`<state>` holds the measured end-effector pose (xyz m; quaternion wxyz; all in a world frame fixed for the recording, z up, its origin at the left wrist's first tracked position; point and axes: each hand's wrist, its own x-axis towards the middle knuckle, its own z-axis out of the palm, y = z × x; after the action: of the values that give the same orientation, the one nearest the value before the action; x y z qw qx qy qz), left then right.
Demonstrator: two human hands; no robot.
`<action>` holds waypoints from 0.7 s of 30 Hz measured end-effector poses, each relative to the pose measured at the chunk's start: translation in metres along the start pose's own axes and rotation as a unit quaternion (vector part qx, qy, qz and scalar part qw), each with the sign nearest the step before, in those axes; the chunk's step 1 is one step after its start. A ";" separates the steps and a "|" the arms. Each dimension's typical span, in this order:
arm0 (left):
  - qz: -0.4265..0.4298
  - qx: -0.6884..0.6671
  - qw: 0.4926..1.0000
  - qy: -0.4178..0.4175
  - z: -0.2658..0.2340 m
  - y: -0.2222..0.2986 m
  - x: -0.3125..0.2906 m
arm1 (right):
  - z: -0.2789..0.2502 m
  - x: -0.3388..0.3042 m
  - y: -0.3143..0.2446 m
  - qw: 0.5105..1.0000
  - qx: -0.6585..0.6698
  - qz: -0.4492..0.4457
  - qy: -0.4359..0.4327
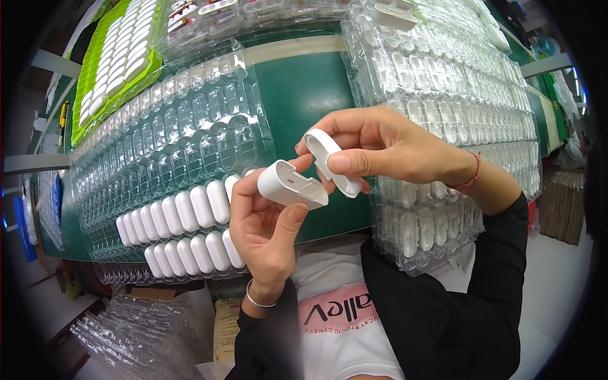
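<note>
My left hand (269, 247) is closed around a white, hollow plastic case body (278, 183), held tilted with its open end toward the right. A small slot shows in its inner wall. Between the thumb and fingers of my right hand (392, 152) is a white oval case lid (322, 144), its hollow side in view. The lid is close beside the open end of the body; I cannot tell whether the two touch. Both pieces are held above the green table (304, 95).
At left lies a clear blister tray (164, 133), its near rows filled with white oval pieces (183, 209). A lime-green tray (82, 95) of white pieces stands behind it. Stacked clear trays (437, 95) cover the right side, with a white shell (396, 16) on top.
</note>
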<state>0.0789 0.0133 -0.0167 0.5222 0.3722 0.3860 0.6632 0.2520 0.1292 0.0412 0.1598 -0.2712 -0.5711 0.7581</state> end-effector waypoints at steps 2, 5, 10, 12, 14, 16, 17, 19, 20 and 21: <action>-0.004 0.000 1.000 0.005 0.002 0.000 0.000 | -0.002 0.000 -0.001 1.000 -0.014 0.005 -0.013; -0.005 0.001 1.000 0.011 0.003 -0.001 0.001 | -0.004 0.000 -0.002 0.999 -0.035 0.015 -0.015; -0.010 0.015 1.000 0.007 0.002 -0.002 0.000 | -0.008 0.000 0.001 0.998 -0.057 0.020 -0.018; -0.015 0.006 1.000 0.003 -0.001 -0.003 0.001 | -0.003 0.000 0.001 0.999 -0.049 0.000 0.002; -0.018 0.000 1.000 0.000 -0.002 -0.003 0.000 | -0.003 0.000 0.000 0.999 -0.048 0.005 0.001; -0.015 -0.001 1.000 0.000 -0.001 -0.004 0.000 | -0.005 0.001 0.001 0.999 -0.051 0.012 -0.005; -0.017 -0.007 1.000 0.009 0.000 -0.004 0.000 | -0.007 0.001 0.002 0.998 -0.054 0.017 -0.012; -0.019 -0.020 0.999 0.027 0.003 -0.004 0.001 | -0.008 0.001 0.003 0.998 -0.061 0.008 -0.016; -0.022 -0.017 0.999 0.025 0.003 -0.004 0.001 | -0.006 0.002 0.004 0.998 -0.065 -0.006 -0.014; -0.024 -0.015 0.999 0.022 0.002 -0.003 0.001 | -0.006 0.002 0.004 0.997 -0.068 -0.020 -0.012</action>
<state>0.0818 0.0147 -0.0189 0.5350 0.3403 0.3963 0.6640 0.2543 0.1330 0.0357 0.1489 -0.2607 -0.6287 0.7174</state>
